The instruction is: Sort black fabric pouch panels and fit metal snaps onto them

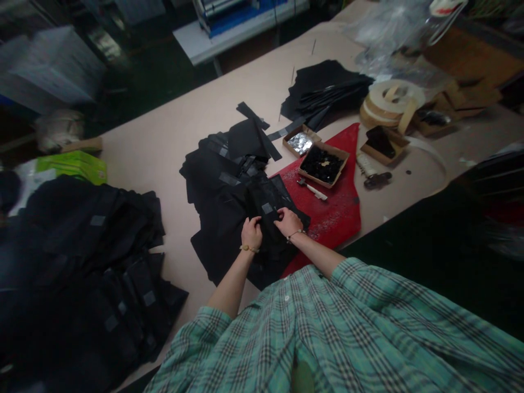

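A black fabric piece (272, 194) with a small grey patch lies in front of me, on top of other black pieces. My left hand (251, 233) is at its left side, thumb and fingers pinched on the cloth. At its right side, my right hand (289, 222) grips the edge with bent fingers. Between the two hands the fabric looks folded; its lower part blends into the dark layers below. More black pieces (213, 174) spread to the left and beyond, some with grey patches. A small tool with a white handle (315, 191) lies right of the work.
A red sheet (347, 213) lies to the right, bearing a box of small black parts (323, 164). Nearby are a box of silvery parts (301, 141), tape rolls (391, 103) and a stack of black fabric (327, 90). Big black fabric piles (90, 234) lie left.
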Available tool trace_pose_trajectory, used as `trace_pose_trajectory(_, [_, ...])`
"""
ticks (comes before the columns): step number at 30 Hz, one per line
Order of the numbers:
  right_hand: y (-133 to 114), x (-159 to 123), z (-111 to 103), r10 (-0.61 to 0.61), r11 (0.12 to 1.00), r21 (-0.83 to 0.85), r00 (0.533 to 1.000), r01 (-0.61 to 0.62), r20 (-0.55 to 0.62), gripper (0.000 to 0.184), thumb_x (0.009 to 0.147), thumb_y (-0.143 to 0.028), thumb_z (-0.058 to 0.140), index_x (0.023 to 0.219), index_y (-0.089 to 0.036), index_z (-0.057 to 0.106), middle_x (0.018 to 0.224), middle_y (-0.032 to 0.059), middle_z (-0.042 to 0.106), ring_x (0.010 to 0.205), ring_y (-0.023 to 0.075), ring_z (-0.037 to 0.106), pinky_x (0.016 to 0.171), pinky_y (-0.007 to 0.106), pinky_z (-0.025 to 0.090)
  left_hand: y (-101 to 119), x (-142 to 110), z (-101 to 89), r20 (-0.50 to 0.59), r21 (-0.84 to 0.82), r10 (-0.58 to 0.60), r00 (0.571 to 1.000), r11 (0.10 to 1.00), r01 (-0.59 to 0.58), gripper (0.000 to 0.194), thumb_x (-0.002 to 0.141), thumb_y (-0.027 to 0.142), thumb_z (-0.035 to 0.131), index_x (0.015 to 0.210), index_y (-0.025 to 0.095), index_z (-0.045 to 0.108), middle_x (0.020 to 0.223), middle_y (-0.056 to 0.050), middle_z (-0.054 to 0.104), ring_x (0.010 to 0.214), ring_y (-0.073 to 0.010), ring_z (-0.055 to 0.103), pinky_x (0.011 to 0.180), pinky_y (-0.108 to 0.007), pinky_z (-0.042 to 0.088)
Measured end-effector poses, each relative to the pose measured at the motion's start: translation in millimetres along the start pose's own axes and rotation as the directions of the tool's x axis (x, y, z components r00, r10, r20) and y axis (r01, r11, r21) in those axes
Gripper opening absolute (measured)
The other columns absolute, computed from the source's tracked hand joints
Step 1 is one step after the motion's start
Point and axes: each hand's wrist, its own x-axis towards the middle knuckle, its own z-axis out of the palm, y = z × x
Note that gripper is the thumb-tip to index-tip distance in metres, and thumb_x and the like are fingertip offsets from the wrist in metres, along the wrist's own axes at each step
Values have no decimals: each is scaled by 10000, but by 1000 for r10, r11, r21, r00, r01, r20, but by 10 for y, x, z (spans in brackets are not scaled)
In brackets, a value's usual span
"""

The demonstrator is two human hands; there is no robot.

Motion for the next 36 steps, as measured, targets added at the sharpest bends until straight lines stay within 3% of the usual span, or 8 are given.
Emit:
trace_pose_trajectory(5, [-9, 49, -76, 44, 999, -20, 995, -42, 86, 140, 701, -309, 750, 816, -256, 690, 809, 23, 706, 808, 209, 662, 761, 315, 501, 9, -9, 10, -24, -55, 2, 1000, 998, -3, 322, 907, 200, 463, 1153, 228, 669, 1224, -70, 640, 1279, -223, 510, 1082, -389, 422])
trace_pose_trajectory(8, [-74, -84, -48, -117, 993, 0, 992, 117, 55, 91, 776, -256, 673, 862, -239, 699, 874, 53, 703, 884, 220, 647, 831, 332, 495, 37, 24, -26, -27, -146, -41, 999, 989, 37, 283, 910, 366, 537, 1095, 213, 688, 1138, -79, 669, 1166, -220, 583, 1044, -382, 446])
trace_pose_trajectory(12, [-168, -314, 82, -532, 845, 85, 812, 529, 239, 168, 767, -218, 681, 928, -191, 720, 1105, 103, 668, 1029, 245, 608, 959, 376, 461, 32, 107, -97, 2, -230, -187, 982, 956, 183, 435, 819, 463, 664, 1101, 132, 678, 1076, -121, 688, 1052, -244, 637, 978, -371, 481])
trace_pose_trajectory(14, [-166, -351, 141, -599, 800, 158, 756, 578, 265, 211, 757, -215, 693, 964, -187, 723, 1175, 96, 640, 1069, 233, 599, 996, 374, 449, 19, 127, -127, 47, -256, -224, 974, 939, 228, 386, 852, 391, 627, 1111, 109, 668, 1029, -118, 705, 999, -236, 657, 944, -358, 499])
trace_pose_trajectory(19, [-16, -153, 166, -170, 960, 200, 974, 198, -150, 403, 757, -284, 696, 1139, -162, 655, 1195, 133, 587, 1106, 247, 580, 1012, 414, 456, 81, 18, -138, -62, -227, -123, 990, 968, 106, 670, 892, 226, 527, 1522, 186, 301, 1334, -120, 598, 1156, -227, 612, 992, -345, 480])
trace_pose_trajectory(21, [38, -59, 148, -37, 959, 271, 986, 80, -161, 415, 746, -263, 693, 1143, -153, 639, 1146, 126, 606, 975, 218, 629, 959, 398, 497, 127, -40, -113, -103, -138, -43, 994, 990, 28, 757, 895, 192, 502, 1572, 229, 165, 1437, -116, 507, 1251, -234, 553, 1031, -347, 456])
trace_pose_trajectory(26, [78, -25, 146, 33, 906, 423, 989, 31, -143, 359, 738, -169, 648, 1097, -153, 637, 1137, 102, 635, 843, 159, 676, 851, 319, 550, 130, -47, -45, 17, 49, 23, 1000, 999, -24, 431, 935, 178, 401, 1296, 264, 621, 1322, -132, 551, 1235, -263, 555, 992, -368, 477])
trace_pose_trajectory(36, [52, 116, 187, 156, 885, 452, 985, -110, -66, 426, 669, -238, 762, 1068, -141, 650, 970, 75, 718, 915, 187, 686, 883, 326, 529, 87, -9, -36, 10, 36, 17, 1000, 999, -17, 368, 936, 197, 394, 1171, 224, 676, 1238, -125, 592, 1260, -256, 519, 1025, -384, 459])
